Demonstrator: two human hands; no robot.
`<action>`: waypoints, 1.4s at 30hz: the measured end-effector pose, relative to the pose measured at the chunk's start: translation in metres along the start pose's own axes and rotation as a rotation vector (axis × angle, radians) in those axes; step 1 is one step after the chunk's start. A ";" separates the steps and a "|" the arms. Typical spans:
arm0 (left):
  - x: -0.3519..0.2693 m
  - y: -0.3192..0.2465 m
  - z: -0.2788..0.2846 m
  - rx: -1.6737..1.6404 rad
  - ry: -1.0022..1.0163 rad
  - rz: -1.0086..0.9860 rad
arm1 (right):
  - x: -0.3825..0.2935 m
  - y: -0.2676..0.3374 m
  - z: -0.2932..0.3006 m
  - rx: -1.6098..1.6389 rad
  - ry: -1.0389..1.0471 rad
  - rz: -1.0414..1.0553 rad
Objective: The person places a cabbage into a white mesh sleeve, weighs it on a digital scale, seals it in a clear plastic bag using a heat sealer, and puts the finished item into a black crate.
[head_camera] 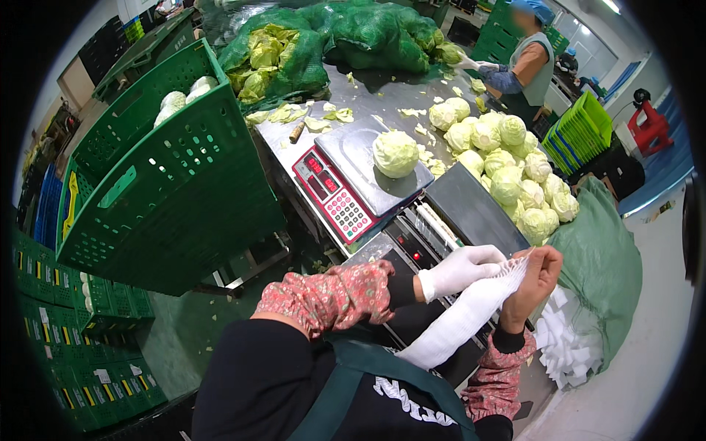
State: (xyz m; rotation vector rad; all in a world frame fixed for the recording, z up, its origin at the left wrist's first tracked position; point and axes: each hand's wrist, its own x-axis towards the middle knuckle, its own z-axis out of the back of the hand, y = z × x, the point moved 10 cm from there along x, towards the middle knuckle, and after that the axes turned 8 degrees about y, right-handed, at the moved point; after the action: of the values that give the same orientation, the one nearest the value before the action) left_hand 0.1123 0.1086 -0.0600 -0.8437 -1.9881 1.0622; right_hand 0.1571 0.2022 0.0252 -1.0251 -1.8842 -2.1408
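My left hand [466, 269], in a white glove, grips a long bundle of white foam net sleeves [460, 317] near its end. Bare fingers of my right hand [535, 275] pinch the same end, where the netting is stretched. The bundle's lower end lies against my apron. Beyond my hands, one trimmed cabbage [395, 154] rests on the steel plate of a digital scale [349, 218] with a red-rimmed keypad. Between the scale and my hands is a wrapping machine [477, 206] with a dark flat plate and a small red light.
A tall green plastic crate [182, 165] with netted cabbages stands left. Piled cabbages [507, 184] lie right of the scale, green mesh sacks [364, 38] behind. A co-worker [532, 66] stands at the far table edge. A green sack [598, 264] with white foam pieces is at right.
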 end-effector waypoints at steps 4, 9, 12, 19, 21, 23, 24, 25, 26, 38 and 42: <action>-0.020 -0.030 0.066 0.234 -0.361 -0.158 | 0.003 -0.037 -0.011 0.498 -0.070 -0.279; -0.049 -0.047 0.125 -0.438 -0.163 -0.177 | -0.059 -0.102 -0.071 0.460 0.511 -0.822; -0.063 -0.033 0.117 -0.297 -0.004 0.097 | -0.047 -0.109 -0.082 0.604 0.576 -0.780; -0.124 0.009 0.215 0.461 0.074 0.571 | -0.029 -0.140 -0.149 0.452 0.709 -0.931; -0.136 -0.011 0.299 0.314 -0.582 0.314 | 0.017 -0.159 -0.172 0.052 0.629 -0.802; -0.108 -0.025 0.325 0.388 -0.816 0.338 | 0.088 -0.190 -0.148 -0.383 0.396 -0.347; -0.110 -0.032 0.346 0.455 -0.890 0.195 | 0.116 -0.181 -0.170 -0.617 0.304 -0.174; -0.124 -0.028 0.375 0.521 -0.867 0.162 | 0.133 -0.192 -0.206 -0.625 0.325 -0.249; -0.103 -0.002 0.382 0.271 -0.867 0.301 | 0.150 -0.212 -0.197 -0.686 0.274 -0.175; -0.078 0.004 0.306 -0.531 -0.436 -0.163 | 0.072 -0.188 -0.239 0.378 0.268 -0.655; -0.059 0.007 0.189 -0.214 -0.085 -0.068 | 0.069 -0.137 -0.191 0.405 0.433 -0.535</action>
State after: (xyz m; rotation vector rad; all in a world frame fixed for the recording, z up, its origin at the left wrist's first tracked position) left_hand -0.0111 -0.0113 -0.1591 -0.8463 -2.2154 0.8702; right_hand -0.0419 0.0820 -0.0524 0.0302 -2.3757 -1.8503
